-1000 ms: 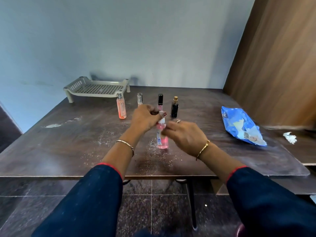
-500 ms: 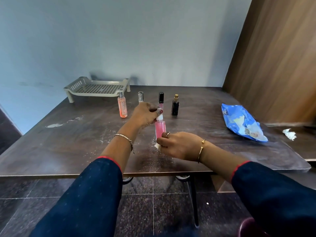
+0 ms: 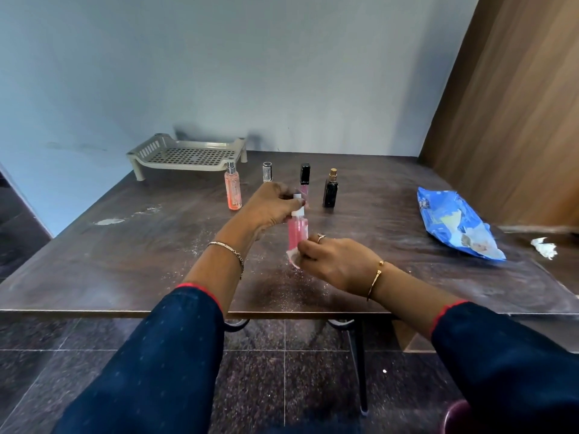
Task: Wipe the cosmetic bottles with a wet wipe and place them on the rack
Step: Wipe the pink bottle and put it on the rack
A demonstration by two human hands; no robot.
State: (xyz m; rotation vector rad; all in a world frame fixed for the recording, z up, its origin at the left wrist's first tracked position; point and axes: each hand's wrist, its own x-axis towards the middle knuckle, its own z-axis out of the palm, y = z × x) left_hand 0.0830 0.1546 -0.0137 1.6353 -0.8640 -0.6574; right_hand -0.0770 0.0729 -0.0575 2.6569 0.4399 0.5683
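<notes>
My left hand (image 3: 272,205) grips the white top of a pink spray bottle (image 3: 297,230) and holds it upright above the table. My right hand (image 3: 336,264) pinches a white wet wipe (image 3: 293,255) against the bottle's base. Behind them stand an orange spray bottle (image 3: 233,191), a small clear bottle (image 3: 267,172), a pink tube with a black cap (image 3: 304,180) and a black bottle with a gold top (image 3: 331,189). A beige slotted rack (image 3: 188,155) sits at the back left of the table.
A blue wet wipe pack (image 3: 454,225) lies on the right of the dark table (image 3: 125,261). A crumpled white wipe (image 3: 544,247) lies further right. White powder dusts the table. A wooden panel (image 3: 517,104) rises at the right.
My right hand moved down from the bottle's top to its base with the wipe. The left hand keeps hold of the bottle's top.
</notes>
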